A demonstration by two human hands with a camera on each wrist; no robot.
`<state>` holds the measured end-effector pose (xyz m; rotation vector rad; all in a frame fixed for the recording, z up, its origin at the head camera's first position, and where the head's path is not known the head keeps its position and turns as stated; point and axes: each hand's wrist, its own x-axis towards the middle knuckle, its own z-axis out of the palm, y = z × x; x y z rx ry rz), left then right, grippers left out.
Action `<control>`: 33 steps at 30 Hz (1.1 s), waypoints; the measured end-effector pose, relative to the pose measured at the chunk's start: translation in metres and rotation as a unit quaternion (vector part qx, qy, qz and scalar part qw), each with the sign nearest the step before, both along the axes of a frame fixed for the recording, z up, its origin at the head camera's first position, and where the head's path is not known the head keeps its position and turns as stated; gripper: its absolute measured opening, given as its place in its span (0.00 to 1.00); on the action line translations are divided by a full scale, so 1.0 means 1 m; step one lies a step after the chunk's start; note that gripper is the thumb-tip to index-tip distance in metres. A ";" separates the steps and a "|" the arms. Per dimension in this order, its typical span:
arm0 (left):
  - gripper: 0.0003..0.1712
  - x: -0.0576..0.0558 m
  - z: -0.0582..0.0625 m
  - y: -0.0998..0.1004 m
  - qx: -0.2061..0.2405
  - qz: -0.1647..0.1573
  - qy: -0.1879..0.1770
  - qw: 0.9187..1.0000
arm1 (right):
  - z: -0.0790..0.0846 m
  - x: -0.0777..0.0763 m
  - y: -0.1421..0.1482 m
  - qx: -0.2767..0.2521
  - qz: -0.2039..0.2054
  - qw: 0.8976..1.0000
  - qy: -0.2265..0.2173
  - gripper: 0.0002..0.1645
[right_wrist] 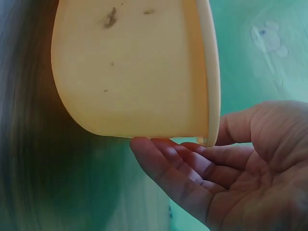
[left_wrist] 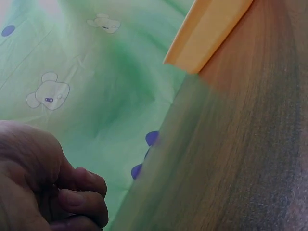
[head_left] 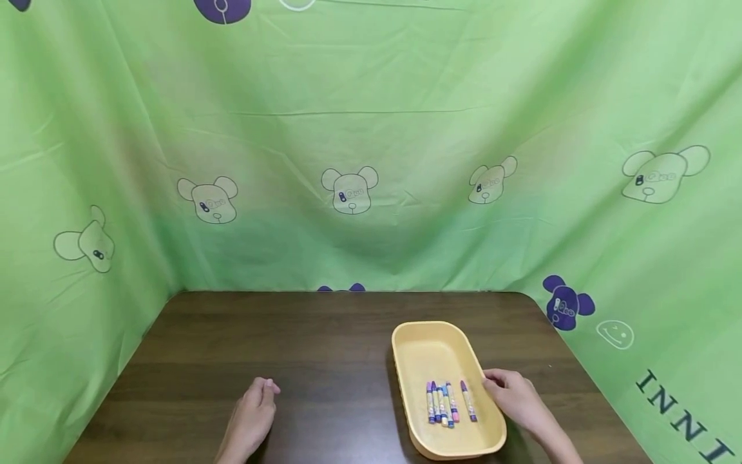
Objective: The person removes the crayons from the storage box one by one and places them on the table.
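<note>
Right hand (head_left: 514, 396) grips the yellow tray (head_left: 429, 348)!
Fingers and thumb hold its right rim, nearer the table's (head_left: 324, 335) right edge than its left; crayons (head_left: 442, 405) sit inside (one purple crayon (head_left: 469, 402) apart), while the left hand (head_left: 253, 412), fingers loosely curled, empty, is well apart.

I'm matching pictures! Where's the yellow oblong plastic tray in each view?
Head: yellow oblong plastic tray, lower, right of centre.
Left wrist: part of the tray, top, just right of centre.
Right wrist: part of the tray, upper left to middle.
Shared landmark: green draped animal-print fabric.
</note>
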<state>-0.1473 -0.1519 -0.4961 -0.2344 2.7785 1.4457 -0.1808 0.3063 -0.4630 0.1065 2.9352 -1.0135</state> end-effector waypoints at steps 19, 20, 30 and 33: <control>0.12 -0.001 -0.007 0.026 0.053 -0.008 0.020 0.998 | -0.008 0.008 -0.063 -0.129 0.010 0.991 -0.038 0.18; 0.12 -0.001 -0.008 0.026 0.057 -0.012 0.020 0.998 | -0.009 0.008 -0.065 -0.132 0.013 0.990 -0.037 0.18; 0.02 -0.012 0.006 0.041 0.077 -0.050 0.053 0.994 | -0.011 -0.010 -0.075 -0.133 -0.016 0.991 0.002 0.23; 0.03 -0.015 0.013 0.049 0.102 -0.071 0.061 0.990 | -0.013 -0.013 -0.073 -0.129 -0.021 0.991 -0.001 0.23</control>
